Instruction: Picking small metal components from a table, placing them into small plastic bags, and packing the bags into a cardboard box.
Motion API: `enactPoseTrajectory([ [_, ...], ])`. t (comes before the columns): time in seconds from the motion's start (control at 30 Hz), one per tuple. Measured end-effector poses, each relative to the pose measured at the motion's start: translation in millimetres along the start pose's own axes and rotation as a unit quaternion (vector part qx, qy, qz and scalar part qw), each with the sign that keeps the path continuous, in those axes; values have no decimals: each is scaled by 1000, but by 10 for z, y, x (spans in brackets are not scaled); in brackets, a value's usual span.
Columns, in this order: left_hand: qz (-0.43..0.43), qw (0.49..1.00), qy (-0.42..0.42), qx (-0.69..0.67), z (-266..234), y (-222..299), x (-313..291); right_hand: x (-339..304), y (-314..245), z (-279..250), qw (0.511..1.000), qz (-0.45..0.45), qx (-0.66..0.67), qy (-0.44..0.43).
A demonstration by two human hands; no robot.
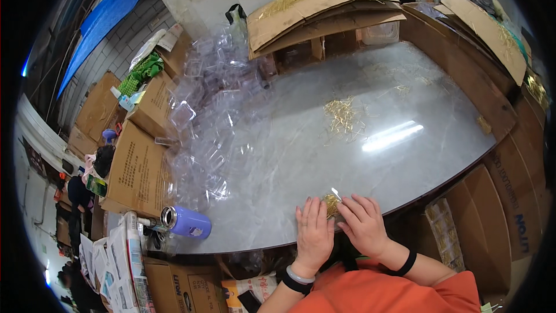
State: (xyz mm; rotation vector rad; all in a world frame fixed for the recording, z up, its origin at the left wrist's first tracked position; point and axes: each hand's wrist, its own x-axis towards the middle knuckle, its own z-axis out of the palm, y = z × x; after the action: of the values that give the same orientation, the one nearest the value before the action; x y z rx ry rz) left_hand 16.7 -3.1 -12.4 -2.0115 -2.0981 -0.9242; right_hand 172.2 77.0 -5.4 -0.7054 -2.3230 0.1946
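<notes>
At the near edge of the grey table (284, 197), a small clear plastic box (332, 204) with thin gold strips inside sits between my two hands. My left hand (314, 229) presses its left side, fingers straight and close together. From the right, my right hand (365, 223) bears on the box with bent fingers. The palms and the box's lower part are hidden. Farther off on the table lies a loose pile of the same thin gold strips (343, 117). A heap of clear plastic boxes (208, 122) covers the table's left side.
A purple bottle (190, 222) stands at the near left, beside cardboard boxes (136, 168). Flattened cardboard (324, 11) with gold strips on top rests at the back. A cardboard wall (463, 75) edges the right side. Packed gold bundles (446, 232) sit in an open carton below right.
</notes>
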Motion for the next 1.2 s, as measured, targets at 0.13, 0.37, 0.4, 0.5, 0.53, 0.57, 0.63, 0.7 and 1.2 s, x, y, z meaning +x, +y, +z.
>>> enactPoseTrajectory([
  [0.13, 8, 999, -23, -30, -42, -53, 27, 23, 59, -55, 999, 2, 33, -25],
  [0.37, -67, 900, -43, -428, -175, -166, 38, 367, -139, 1, 997, -26, 18, -65],
  [0.4, -85, 875, -36, -474, -189, -160, 42, 378, -155, 38, 998, -23, 15, -62],
  [0.5, -122, 812, 10, -570, -217, -159, 46, 328, -128, 182, 999, -2, 37, -33],
  [0.53, -127, 807, 40, -575, -213, -189, 24, 342, -156, 111, 999, 4, 29, -15],
  [0.57, -134, 801, 71, -579, -213, -220, -4, 363, -204, -16, 1000, 8, 22, 2],
  [0.63, -96, 870, 49, -480, -232, -226, -45, 363, -156, -70, 999, 28, -14, -4],
  [0.7, -57, 924, 23, -377, -255, -193, -83, 321, -25, -11, 994, 59, -73, -50],
  [1.2, -3, 993, -79, -86, -95, 13, 64, 177, 531, -322, 948, 179, -230, -124],
])
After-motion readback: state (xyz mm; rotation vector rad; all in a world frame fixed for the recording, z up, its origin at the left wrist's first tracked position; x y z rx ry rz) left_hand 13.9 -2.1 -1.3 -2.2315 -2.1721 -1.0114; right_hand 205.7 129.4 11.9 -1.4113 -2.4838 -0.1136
